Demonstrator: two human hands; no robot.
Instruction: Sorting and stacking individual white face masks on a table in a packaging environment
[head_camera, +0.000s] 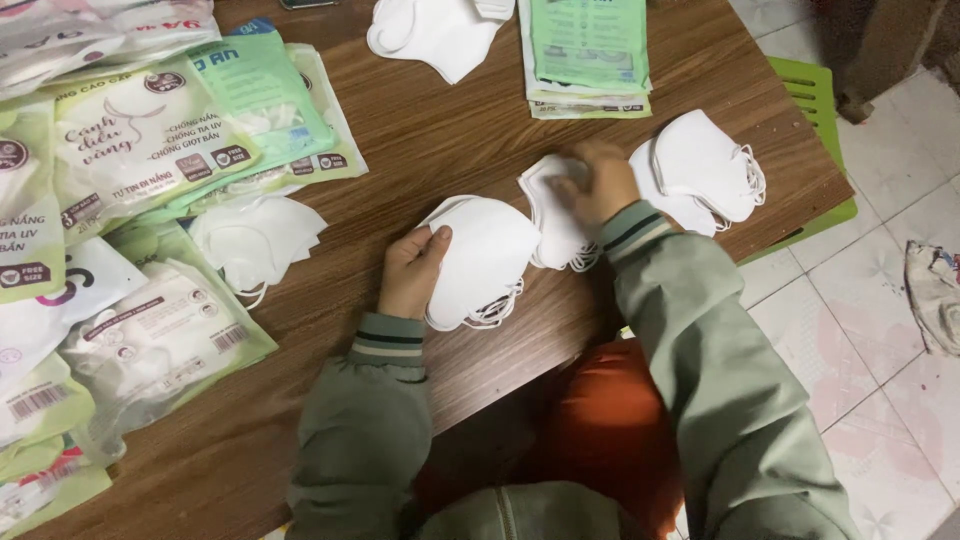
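My left hand (412, 270) grips the left edge of a stack of white face masks (482, 260) lying on the wooden table (430, 130). Fingers bent, my right hand (598, 183) presses down on a second small bunch of white masks (553, 222) just right of that stack. A further pile of white masks (705, 172) lies to the right of my right hand, near the table's edge. Both arms wear grey-green sleeves with striped cuffs.
Many sealed green-and-white mask packets (150, 140) cover the table's left side, with loose masks (255, 240) among them. More masks (435, 32) and a stack of flat green packets (588, 55) lie at the far side. A green stool (822, 105) stands beyond the table's right edge on tiled floor.
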